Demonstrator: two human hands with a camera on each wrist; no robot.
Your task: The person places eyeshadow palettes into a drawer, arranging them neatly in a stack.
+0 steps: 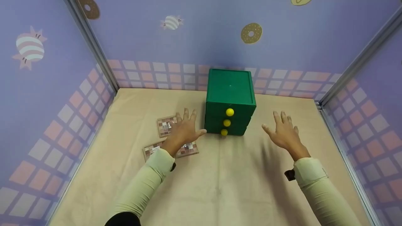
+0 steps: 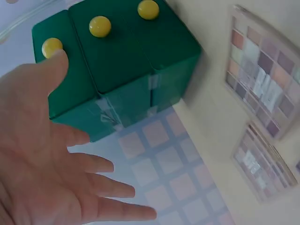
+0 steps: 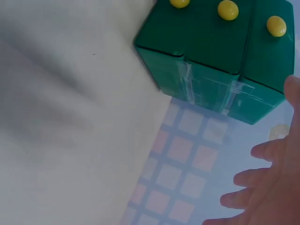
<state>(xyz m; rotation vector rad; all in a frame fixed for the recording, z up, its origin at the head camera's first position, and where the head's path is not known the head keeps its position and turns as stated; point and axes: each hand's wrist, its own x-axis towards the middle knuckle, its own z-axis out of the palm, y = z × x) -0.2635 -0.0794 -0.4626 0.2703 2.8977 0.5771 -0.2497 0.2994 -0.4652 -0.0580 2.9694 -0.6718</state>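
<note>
The left hand [image 1: 184, 128] and right hand [image 1: 285, 135], fingers spread wide and empty, are flanking the green drawer box [image 1: 230, 88] — probably light, stiff and slick — standing near the back wall [image 1: 204, 40], its yellow knobs [image 1: 230, 112] seemingly offering the best hold.

A beige cover [image 1: 201, 194] with visible creases lies between lilac-blue walls [image 1: 204, 40], which carry pink-and-white checks [image 1: 189, 69] low down and printed doughnuts [image 1: 257, 31] and striped sweets [image 1: 30, 47] higher up, with grey metal posts [image 1: 93, 44] at both rear corners.
</note>
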